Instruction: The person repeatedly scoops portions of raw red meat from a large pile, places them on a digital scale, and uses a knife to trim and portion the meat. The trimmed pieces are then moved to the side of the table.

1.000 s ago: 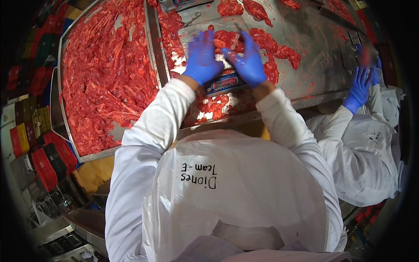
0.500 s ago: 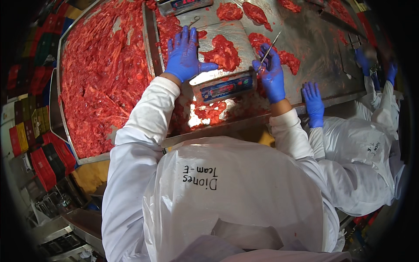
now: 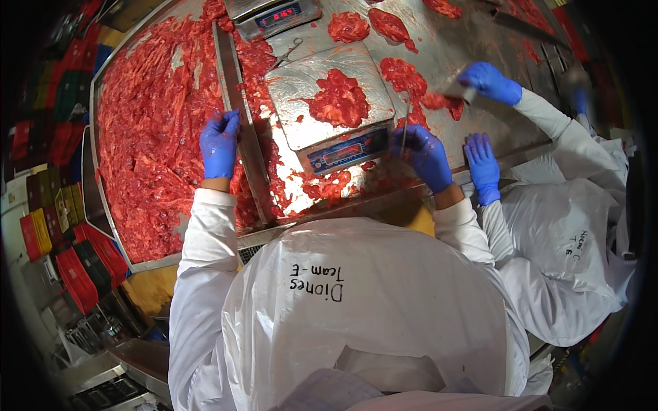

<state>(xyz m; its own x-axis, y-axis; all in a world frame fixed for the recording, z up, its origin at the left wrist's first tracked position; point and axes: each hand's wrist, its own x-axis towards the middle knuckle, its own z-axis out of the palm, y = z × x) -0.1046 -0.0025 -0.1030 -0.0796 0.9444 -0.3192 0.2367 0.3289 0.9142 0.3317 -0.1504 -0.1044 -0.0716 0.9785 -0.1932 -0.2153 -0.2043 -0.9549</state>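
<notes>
My left hand [image 3: 219, 142], in a blue glove, is curled closed over the big tray of red meat trimmings [image 3: 151, 123], beside its metal divider; what it holds, if anything, I cannot make out. My right hand [image 3: 428, 157], also gloved, grips a slim metal tool [image 3: 404, 122], apparently scissors, at the right of the steel scale [image 3: 288, 103]. A lump of red meat [image 3: 339, 101] lies on the scale's plate, above its display. Loose scraps [image 3: 322, 183] lie below the scale.
A second scale [image 3: 267, 15] stands behind, near loose scissors [image 3: 286, 51]. More meat pieces [image 3: 389, 26] lie on the steel table [image 3: 459, 41]. At the right, a co-worker's gloved hands [image 3: 483, 168] are at the table, one raised with a blurred item. Coloured crates [image 3: 79, 274] are stacked left.
My left hand left the scale for the tray, its fingers curling. My right hand took a metal tool and moved lower. The co-worker's other hand rose over the table.
</notes>
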